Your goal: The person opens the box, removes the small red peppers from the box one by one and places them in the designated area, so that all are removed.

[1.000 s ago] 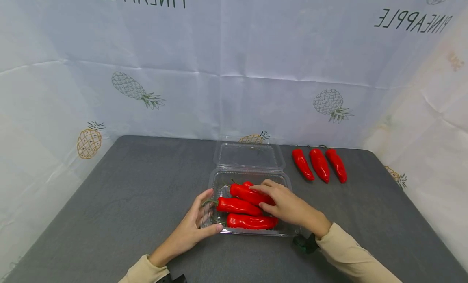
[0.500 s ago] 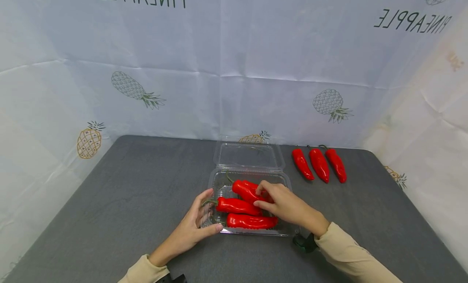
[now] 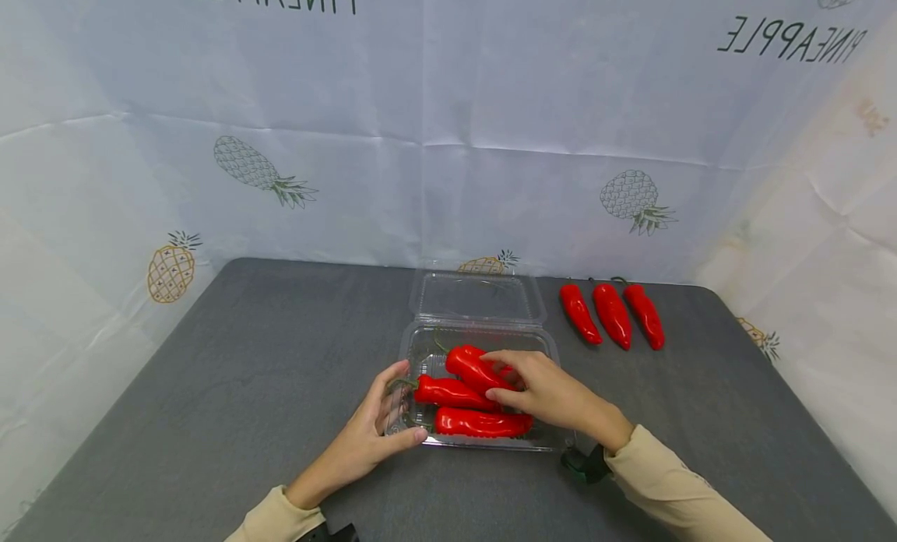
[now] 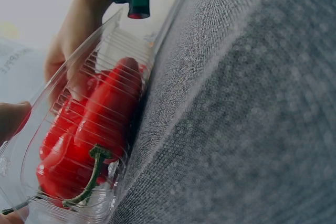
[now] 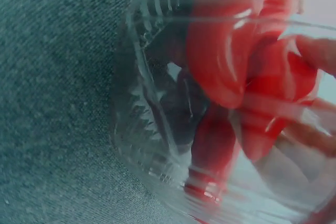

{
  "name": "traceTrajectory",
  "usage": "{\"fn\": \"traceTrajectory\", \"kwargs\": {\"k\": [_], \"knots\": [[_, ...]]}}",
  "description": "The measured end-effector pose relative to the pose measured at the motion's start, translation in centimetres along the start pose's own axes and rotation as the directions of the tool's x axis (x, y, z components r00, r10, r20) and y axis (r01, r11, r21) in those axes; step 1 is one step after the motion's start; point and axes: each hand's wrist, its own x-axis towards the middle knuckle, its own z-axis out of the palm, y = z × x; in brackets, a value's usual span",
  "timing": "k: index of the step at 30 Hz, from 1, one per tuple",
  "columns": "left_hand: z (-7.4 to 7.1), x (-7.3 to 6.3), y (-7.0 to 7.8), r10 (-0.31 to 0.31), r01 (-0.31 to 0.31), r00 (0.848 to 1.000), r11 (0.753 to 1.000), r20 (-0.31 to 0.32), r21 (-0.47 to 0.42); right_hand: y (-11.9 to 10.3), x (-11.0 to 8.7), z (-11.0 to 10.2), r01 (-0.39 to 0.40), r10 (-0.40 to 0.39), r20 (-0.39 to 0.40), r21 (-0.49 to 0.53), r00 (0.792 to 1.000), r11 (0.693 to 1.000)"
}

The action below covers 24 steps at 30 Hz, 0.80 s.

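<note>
A clear plastic clamshell container [image 3: 550, 343] with several long red peppers inside sits at the front middle of the table. My left hand [image 3: 367, 429] holds its near left corner, thumb at the front rim and fingers along the left side. My right hand [image 3: 543, 386] reaches inside from the right and grips the tip end of a red pepper [image 3: 468, 364] at the back, between thumb and fingers. Another pepper behind it is mostly hidden. In front lie a middle pepper [image 3: 448, 392], its green stem over the left wall, and a front pepper [image 3: 483, 423].
The container's clear lid [image 3: 476, 299] lies folded back behind it. Three more red peppers [image 3: 612, 316] rest side by side at the table's back right. A pineapple-print cloth [image 3: 378, 184] hangs along the back edge of the grey table [image 3: 280, 355].
The back pepper has turned, its stem end shifting slightly backward. My right thumb has moved left along it, and the index finger has bent, then stretched out again. My left hand has stayed put.
</note>
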Motion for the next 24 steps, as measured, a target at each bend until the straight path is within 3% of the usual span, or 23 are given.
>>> {"fn": "traceTrajectory", "kwargs": {"k": [6,14,24], "knots": [[0.0,0.0,0.0,0.007,-0.007,1.0,1.0,0.002,-0.006,-0.4,-0.3,-0.2,-0.004,0.004,-0.022,0.007,1.0,1.0],[0.0,0.0,0.0,0.005,-0.004,1.0,1.0,0.01,-0.02,-0.7,-1.1,-1.6,0.005,-0.004,-0.118,0.003,0.993,1.0],[0.1,0.0,0.0,-0.003,0.003,1.0,1.0,0.014,-0.027,0.1,-2.4,-3.1,0.03,-0.024,-0.254,0.018,0.967,0.999]]}}
